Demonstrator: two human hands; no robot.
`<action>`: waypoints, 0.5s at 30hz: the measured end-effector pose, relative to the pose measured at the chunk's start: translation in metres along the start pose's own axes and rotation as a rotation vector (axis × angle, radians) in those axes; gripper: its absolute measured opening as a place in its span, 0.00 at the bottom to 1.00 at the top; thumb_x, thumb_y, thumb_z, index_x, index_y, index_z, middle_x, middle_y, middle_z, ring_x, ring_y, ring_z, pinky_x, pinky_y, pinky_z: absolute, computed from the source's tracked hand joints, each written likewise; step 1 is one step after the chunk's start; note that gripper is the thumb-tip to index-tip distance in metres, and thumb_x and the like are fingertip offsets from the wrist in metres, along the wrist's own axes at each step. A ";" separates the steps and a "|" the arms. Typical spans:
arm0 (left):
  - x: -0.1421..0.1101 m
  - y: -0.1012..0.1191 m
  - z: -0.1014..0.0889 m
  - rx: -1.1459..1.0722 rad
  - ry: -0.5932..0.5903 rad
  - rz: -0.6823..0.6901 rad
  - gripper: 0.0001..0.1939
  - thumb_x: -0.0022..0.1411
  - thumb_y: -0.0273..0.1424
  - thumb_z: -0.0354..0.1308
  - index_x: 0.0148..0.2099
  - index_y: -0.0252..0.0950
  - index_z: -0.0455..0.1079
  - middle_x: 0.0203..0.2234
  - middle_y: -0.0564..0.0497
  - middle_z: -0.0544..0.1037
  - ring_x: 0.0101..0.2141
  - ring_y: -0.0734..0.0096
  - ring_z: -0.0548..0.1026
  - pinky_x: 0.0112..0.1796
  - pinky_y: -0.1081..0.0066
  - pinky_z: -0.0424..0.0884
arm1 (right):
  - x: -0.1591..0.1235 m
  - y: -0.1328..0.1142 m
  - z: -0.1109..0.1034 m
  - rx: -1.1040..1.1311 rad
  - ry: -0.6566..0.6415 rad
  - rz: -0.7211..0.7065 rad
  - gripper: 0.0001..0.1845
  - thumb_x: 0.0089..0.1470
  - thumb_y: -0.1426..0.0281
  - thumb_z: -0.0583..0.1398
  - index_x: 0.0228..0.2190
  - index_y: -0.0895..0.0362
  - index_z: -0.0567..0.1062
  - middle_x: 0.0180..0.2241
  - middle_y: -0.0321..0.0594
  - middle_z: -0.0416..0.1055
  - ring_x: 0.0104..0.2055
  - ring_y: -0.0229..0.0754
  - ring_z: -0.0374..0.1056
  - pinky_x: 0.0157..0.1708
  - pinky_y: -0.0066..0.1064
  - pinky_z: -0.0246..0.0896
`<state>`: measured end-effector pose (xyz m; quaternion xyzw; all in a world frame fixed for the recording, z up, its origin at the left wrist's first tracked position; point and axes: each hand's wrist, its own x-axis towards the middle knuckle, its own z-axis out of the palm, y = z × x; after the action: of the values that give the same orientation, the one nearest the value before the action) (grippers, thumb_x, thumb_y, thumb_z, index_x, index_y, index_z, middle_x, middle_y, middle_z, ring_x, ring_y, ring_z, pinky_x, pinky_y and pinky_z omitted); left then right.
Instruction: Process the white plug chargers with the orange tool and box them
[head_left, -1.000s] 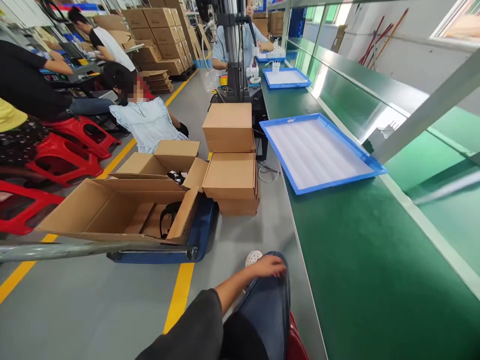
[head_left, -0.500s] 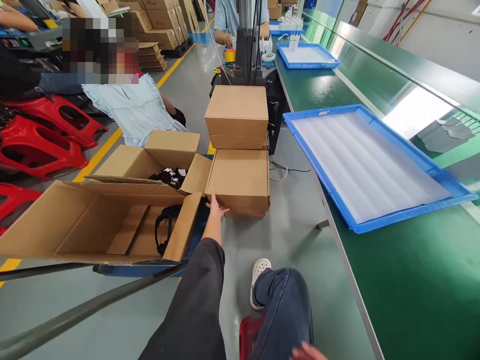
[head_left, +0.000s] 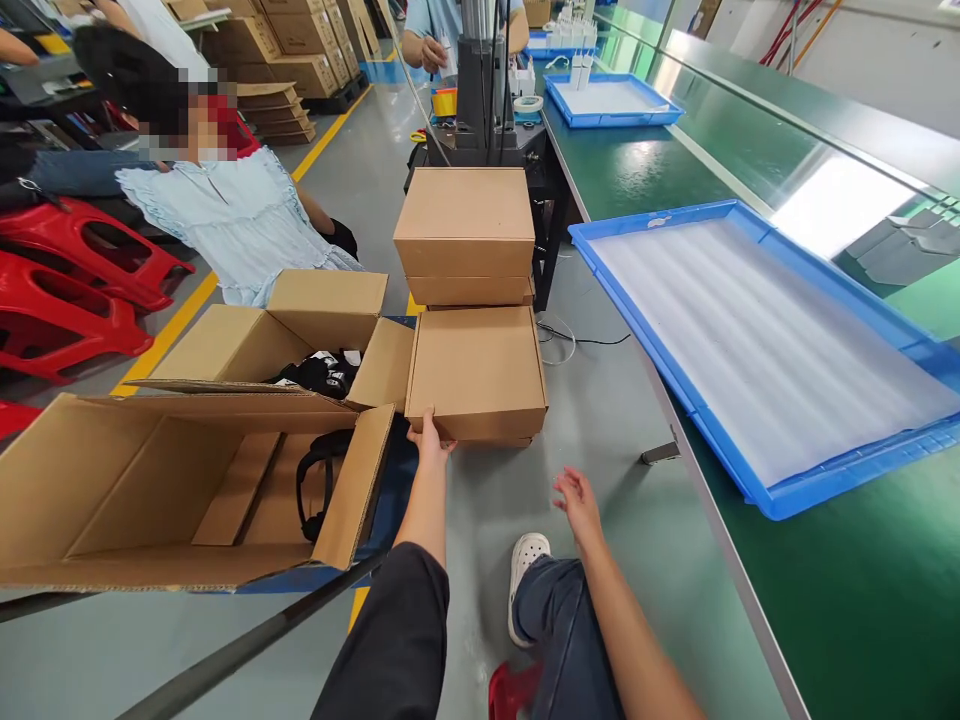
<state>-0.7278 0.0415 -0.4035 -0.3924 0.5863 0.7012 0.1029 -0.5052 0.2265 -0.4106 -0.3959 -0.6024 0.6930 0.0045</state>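
Observation:
My left hand (head_left: 430, 438) grips the near left corner of a closed brown cardboard box (head_left: 475, 370), the top one of a low stack on the floor. Behind it stands a taller stack of closed boxes (head_left: 465, 232). My right hand (head_left: 577, 495) hovers open in the air just right of and below the gripped box, fingers spread, holding nothing. To the left, a large open carton (head_left: 187, 490) on a blue cart holds a black strap. Behind it, a second open carton (head_left: 300, 335) holds black items.
A blue tray (head_left: 757, 340) lined with white foam lies on the green workbench (head_left: 825, 590) at right. A seated person in a light blue top (head_left: 232, 220) is behind the cartons. Red stools (head_left: 67, 290) lie at left. A metal bar (head_left: 225, 655) crosses the foreground.
My left hand went from my knee to the stacked box and closed on its corner. My right hand rose into view toward the box. The view moved closer to the boxes.

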 end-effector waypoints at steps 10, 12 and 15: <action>0.002 -0.019 -0.052 0.125 -0.086 -0.037 0.26 0.68 0.52 0.50 0.61 0.45 0.60 0.61 0.39 0.67 0.64 0.47 0.63 0.53 0.46 0.71 | 0.138 -0.089 0.029 -0.200 0.048 -0.142 0.32 0.53 0.49 0.62 0.54 0.53 0.72 0.57 0.48 0.71 0.60 0.52 0.66 0.60 0.46 0.60; 0.015 -0.002 -0.053 0.112 -0.127 -0.020 0.24 0.68 0.52 0.50 0.58 0.43 0.66 0.59 0.40 0.71 0.65 0.49 0.61 0.55 0.48 0.70 | 0.146 -0.088 0.032 -0.230 0.006 -0.149 0.32 0.53 0.48 0.60 0.54 0.52 0.73 0.55 0.47 0.74 0.57 0.52 0.69 0.58 0.43 0.62; 0.031 0.018 -0.043 0.066 -0.220 -0.012 0.22 0.67 0.47 0.54 0.53 0.37 0.72 0.51 0.40 0.78 0.58 0.50 0.72 0.52 0.55 0.74 | 0.148 -0.081 0.035 -0.253 -0.018 -0.192 0.33 0.54 0.46 0.57 0.53 0.53 0.74 0.53 0.47 0.75 0.56 0.53 0.70 0.57 0.43 0.63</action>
<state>-0.7409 -0.0125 -0.4108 -0.3127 0.5920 0.7197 0.1837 -0.6642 0.2913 -0.4239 -0.3278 -0.7201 0.6113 0.0155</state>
